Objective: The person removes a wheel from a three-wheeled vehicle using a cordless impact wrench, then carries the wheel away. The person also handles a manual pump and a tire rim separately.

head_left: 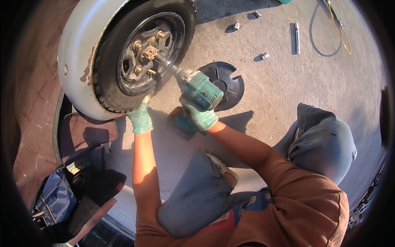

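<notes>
My right hand (199, 114), in a green knit glove, is closed around the grip of a teal cordless impact wrench (202, 91). A shiny socket (163, 61) on its nose points at the wheel, close to the hub; whether it sits on a nut I cannot tell. The wheel's dark steel rim (127, 86) carries several brassy nuts and studs around a rusty hub (149, 52). At the lower edge of the tire (108, 88), my gloved left hand (141, 117) holds on, its fingers partly hidden. A black round wheel cover (232, 84) lies behind the wrench.
Three loose lug nuts, one of them a nut (265, 56), lie on the concrete beside a white marker (297, 38). A yellow hose (345, 39) curves at the far right. A rust-chipped white fender (82, 53) surrounds the tire. An open bag (61, 193) stands at the left.
</notes>
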### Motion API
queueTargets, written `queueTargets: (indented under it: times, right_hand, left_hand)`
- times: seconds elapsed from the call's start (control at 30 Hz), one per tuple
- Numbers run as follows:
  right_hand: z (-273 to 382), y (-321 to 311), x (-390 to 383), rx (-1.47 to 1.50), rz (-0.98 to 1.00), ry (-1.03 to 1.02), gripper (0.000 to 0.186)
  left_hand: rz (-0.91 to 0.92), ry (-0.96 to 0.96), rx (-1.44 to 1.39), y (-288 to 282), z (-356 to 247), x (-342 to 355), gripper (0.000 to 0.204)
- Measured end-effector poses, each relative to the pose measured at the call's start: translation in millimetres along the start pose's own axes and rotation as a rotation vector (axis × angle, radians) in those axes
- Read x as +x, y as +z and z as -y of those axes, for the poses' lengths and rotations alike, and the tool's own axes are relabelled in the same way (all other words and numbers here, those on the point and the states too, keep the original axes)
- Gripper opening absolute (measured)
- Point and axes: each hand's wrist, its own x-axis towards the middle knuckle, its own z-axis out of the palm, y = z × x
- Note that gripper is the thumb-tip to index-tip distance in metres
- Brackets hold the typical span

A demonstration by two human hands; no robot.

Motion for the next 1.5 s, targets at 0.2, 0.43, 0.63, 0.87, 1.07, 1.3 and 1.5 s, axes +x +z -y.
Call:
queueTargets:
  times: [0.2, 0.43, 0.63, 0.87, 1.07, 1.3, 1.5]
  right_hand:
    - [28.8, -7.5, -22.4, 0.040, -0.088, 0.089, 0.013]
    - [23.8, -36.7, -63.3, -0.029, -0.481, -0.042, 0.017]
    - [53.2, -51.9, -77.8, 0.063, -0.582, -0.011, 0.002]
    - [75.6, -54.1, -100.8, -0.009, -0.612, 0.101, 0.021]
    - [34.1, -97.7, -95.2, 0.061, -0.620, -0.158, 0.029]
    - [28.5, -159.8, -95.7, 0.327, -0.694, -0.080, 0.024]
    - [40.8, -186.2, -126.5, -0.273, -0.907, 0.315, 0.041]
  left_hand:
    - [-0.043, -0.150, -0.158, 7.5, -1.9, -7.1, 0.053]
    - [0.253, -0.649, -0.325, 72.4, -5.5, -40.0, 0.038]
    - [0.638, -0.793, -0.055, 166.8, -22.9, -86.9, 0.034]
    - [0.682, -0.819, 0.286, 246.5, -13.5, -89.1, 0.032]
    - [0.759, -0.778, 0.126, 274.0, -8.8, -113.2, 0.025]
    - [1.097, -0.310, 0.729, 297.6, 15.3, -128.8, 0.027]
    - [0.733, -0.498, 0.334, 217.9, -4.3, -123.2, 0.028]
